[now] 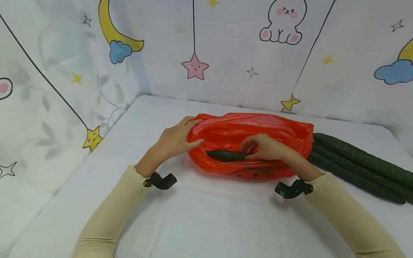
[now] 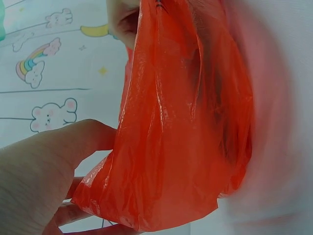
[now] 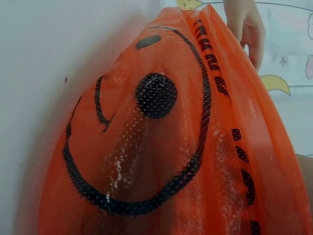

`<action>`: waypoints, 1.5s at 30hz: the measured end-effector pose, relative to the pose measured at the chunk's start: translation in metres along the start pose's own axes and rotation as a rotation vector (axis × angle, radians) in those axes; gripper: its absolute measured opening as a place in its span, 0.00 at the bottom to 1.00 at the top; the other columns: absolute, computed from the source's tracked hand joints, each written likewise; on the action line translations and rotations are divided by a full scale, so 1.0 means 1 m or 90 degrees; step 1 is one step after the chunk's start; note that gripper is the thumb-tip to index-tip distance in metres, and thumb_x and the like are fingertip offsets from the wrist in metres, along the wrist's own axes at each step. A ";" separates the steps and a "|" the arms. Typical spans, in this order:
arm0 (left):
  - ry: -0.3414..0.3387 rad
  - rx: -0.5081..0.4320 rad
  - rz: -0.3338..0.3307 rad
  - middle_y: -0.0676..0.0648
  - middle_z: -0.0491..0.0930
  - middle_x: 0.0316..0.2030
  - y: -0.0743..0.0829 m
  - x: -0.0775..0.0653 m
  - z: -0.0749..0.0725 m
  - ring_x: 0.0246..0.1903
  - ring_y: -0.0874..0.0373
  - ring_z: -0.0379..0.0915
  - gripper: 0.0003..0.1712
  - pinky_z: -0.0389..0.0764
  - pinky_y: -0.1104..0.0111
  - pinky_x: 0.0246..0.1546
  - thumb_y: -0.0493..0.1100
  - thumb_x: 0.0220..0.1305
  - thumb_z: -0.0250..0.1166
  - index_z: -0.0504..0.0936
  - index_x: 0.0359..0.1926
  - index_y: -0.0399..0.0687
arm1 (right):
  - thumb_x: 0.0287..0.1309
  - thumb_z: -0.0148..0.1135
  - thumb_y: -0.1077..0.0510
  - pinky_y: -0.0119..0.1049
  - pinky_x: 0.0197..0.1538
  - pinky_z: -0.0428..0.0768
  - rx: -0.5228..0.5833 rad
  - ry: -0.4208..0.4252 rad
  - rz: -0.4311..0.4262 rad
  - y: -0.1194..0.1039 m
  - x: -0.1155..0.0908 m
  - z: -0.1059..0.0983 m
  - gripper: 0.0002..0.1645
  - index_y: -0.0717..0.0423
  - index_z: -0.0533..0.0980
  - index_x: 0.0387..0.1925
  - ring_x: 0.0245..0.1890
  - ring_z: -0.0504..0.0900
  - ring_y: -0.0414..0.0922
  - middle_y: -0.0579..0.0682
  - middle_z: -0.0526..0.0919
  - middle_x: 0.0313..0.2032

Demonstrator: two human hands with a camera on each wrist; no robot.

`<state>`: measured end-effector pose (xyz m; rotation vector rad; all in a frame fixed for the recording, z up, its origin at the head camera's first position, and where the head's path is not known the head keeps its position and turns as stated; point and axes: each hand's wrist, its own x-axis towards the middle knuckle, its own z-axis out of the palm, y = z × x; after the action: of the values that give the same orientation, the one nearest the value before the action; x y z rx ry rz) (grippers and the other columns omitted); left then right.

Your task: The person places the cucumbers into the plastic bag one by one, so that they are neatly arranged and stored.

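A red plastic bag (image 1: 211,166) lies on its side across the table, its mouth spread toward me. At its left end my left hand (image 1: 176,139) holds the rim, the plastic between thumb and fingers; in the left wrist view the fingers pass behind the bag. My right hand (image 1: 266,147) reaches into the mouth, with its fingers and thumb round the right end of a dark green cucumber (image 1: 222,155). That cucumber lies inside along the front wall. In the right wrist view the bag's printed face (image 3: 156,95) hides the right hand's fingers.
Several long cucumbers (image 1: 369,165) lie side by side on the right of the white table (image 1: 222,223), their left ends right at the bag. Behind and to the left hangs a white cloth (image 1: 229,36) with cartoon prints. Each wrist carries a black camera.
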<state>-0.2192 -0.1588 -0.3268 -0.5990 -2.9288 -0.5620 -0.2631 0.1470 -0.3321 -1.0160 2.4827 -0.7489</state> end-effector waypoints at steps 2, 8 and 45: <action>-0.001 0.000 0.000 0.42 0.64 0.67 0.000 0.000 0.001 0.50 0.44 0.78 0.39 0.83 0.50 0.42 0.57 0.64 0.63 0.64 0.71 0.47 | 0.55 0.67 0.66 0.47 0.50 0.82 0.003 0.000 0.004 0.000 -0.001 0.000 0.17 0.65 0.80 0.47 0.44 0.83 0.53 0.56 0.84 0.44; -0.006 -0.002 -0.001 0.42 0.64 0.67 0.000 0.000 0.003 0.50 0.44 0.78 0.39 0.83 0.51 0.42 0.56 0.64 0.63 0.64 0.71 0.46 | 0.57 0.67 0.65 0.46 0.49 0.82 0.015 0.005 0.002 0.004 -0.004 0.001 0.17 0.66 0.79 0.48 0.44 0.83 0.52 0.58 0.84 0.44; 0.006 0.011 0.007 0.42 0.65 0.66 0.001 0.000 0.002 0.44 0.44 0.80 0.38 0.84 0.51 0.37 0.55 0.64 0.63 0.65 0.70 0.46 | 0.57 0.68 0.63 0.38 0.44 0.82 0.037 0.162 -0.036 -0.010 -0.039 -0.014 0.13 0.61 0.81 0.45 0.43 0.80 0.48 0.54 0.85 0.42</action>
<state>-0.2190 -0.1568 -0.3280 -0.6093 -2.9161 -0.5357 -0.2379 0.1734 -0.3103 -1.0296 2.6346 -1.0190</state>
